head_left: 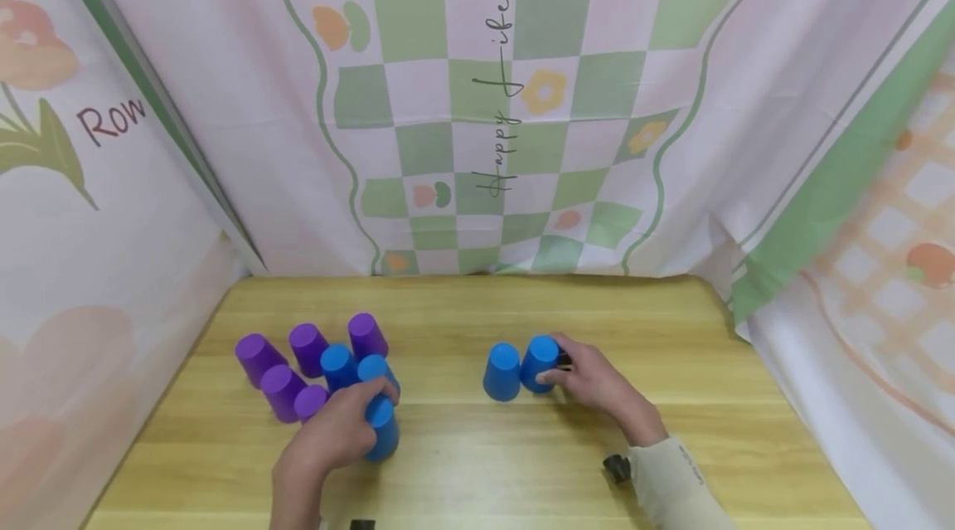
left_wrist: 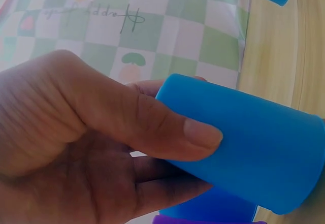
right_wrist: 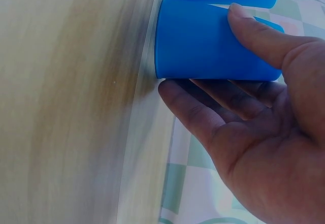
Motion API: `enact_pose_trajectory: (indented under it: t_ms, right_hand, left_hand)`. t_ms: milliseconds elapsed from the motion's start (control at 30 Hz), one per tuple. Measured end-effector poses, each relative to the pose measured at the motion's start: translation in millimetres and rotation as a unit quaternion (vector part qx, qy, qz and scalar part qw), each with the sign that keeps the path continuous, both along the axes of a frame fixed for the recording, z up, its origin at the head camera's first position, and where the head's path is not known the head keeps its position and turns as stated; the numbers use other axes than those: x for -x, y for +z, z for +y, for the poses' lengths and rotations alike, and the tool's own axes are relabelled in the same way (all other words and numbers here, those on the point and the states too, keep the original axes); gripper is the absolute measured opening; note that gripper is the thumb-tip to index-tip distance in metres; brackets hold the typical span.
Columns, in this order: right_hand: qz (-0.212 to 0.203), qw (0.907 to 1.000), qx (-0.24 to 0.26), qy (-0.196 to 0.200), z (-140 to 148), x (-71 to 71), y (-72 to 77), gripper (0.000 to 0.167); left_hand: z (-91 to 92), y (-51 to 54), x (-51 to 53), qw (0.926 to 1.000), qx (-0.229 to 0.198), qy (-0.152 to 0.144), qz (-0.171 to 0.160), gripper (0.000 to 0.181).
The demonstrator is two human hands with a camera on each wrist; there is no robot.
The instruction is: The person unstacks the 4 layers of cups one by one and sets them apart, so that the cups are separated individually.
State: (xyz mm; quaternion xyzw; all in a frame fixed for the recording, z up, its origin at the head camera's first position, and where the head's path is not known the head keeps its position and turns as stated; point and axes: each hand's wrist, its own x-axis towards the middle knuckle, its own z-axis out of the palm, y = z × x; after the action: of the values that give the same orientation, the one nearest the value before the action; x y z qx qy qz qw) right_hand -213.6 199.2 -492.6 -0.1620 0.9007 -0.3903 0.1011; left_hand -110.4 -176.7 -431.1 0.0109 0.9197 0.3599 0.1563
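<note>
My left hand (head_left: 337,428) grips an upside-down blue cup (head_left: 384,433) at the front of the left group. In the left wrist view the thumb lies along this blue cup's side (left_wrist: 259,148), with fingers behind it. Two more blue cups, one (head_left: 339,366) and another (head_left: 375,367), stand just behind. On the right, my right hand (head_left: 594,381) holds an upside-down blue cup (head_left: 538,360) between thumb and fingers; the right wrist view shows its side (right_wrist: 208,43) and its rim at the wood. Close on its left stands another blue cup (head_left: 502,372).
Several upside-down purple cups (head_left: 259,358) stand at the left of the wooden table (head_left: 448,472), one partly behind my left hand. Printed curtains (head_left: 522,140) close off the back and both sides. A small black object (head_left: 617,469) shows beside my right sleeve.
</note>
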Motion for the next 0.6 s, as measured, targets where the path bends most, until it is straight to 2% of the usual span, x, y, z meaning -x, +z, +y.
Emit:
enact_pose_trajectory:
  t_ms: [300,600]
  right_hand:
    - [0.006,1.0000,-0.006,0.004,1.9,1.7,-2.7,0.038]
    - [0.009,0.9999,-0.001,0.012,1.0,3.9,-3.6,0.036]
  left_hand:
    - [-3.1,-3.0,3.0,0.9999,0.005,-0.012,-0.001,0.060]
    - [-3.6,-2.3,2.8,0.9999,0.013,-0.005,-0.010,0.060]
